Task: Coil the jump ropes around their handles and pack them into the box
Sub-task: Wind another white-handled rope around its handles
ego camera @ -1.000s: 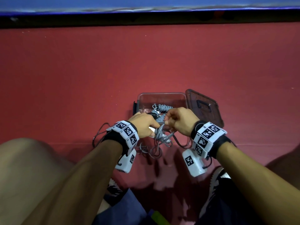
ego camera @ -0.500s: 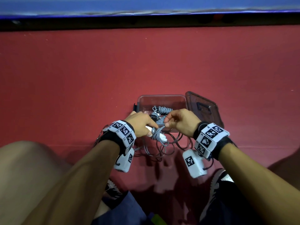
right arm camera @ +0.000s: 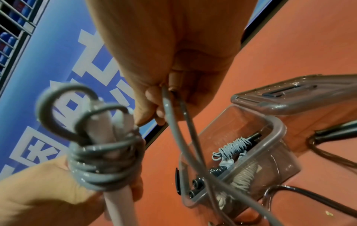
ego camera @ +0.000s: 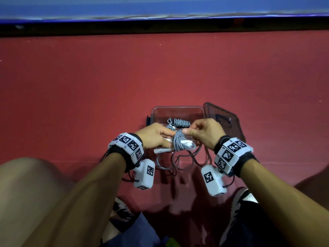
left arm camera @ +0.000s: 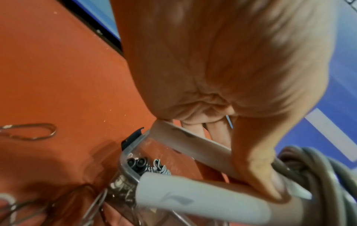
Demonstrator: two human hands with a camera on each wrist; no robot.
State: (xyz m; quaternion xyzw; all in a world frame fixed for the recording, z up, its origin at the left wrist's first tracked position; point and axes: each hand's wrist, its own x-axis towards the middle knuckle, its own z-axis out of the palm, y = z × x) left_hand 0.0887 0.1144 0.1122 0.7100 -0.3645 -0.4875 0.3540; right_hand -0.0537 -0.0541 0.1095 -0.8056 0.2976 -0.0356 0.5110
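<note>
- The left hand point(ego camera: 154, 137) curls its fingers and thumb around a pair of pale grey handles point(left arm camera: 195, 198), holding them side by side just in front of the clear box point(ego camera: 178, 111).
- A grey rope point(ego camera: 179, 142) is wound in several tight turns around those handles, close to the left thumb; in the right wrist view the turns point(right arm camera: 104, 166) sit stacked on the handles, with two loose loops standing above them.
- The right hand point(ego camera: 204, 131) pinches a strand of the same rope point(right arm camera: 168, 107) between thumb and curled fingers, over the near edge of the box.
- The rest of the rope point(ego camera: 178, 163) trails down in slack loops onto the red floor point(ego camera: 160, 72), on the near side of the box.
- Inside the box lie ropes already wound: a light grey coil point(right arm camera: 234, 147), a cream one point(right arm camera: 243, 175) and dark handles point(right arm camera: 197, 183).
- The tinted lid point(ego camera: 222, 120) leans against the right side of the box.
- Another dark rope point(right arm camera: 328, 154) lies on the floor just beside the box, under the lid's edge.
</note>
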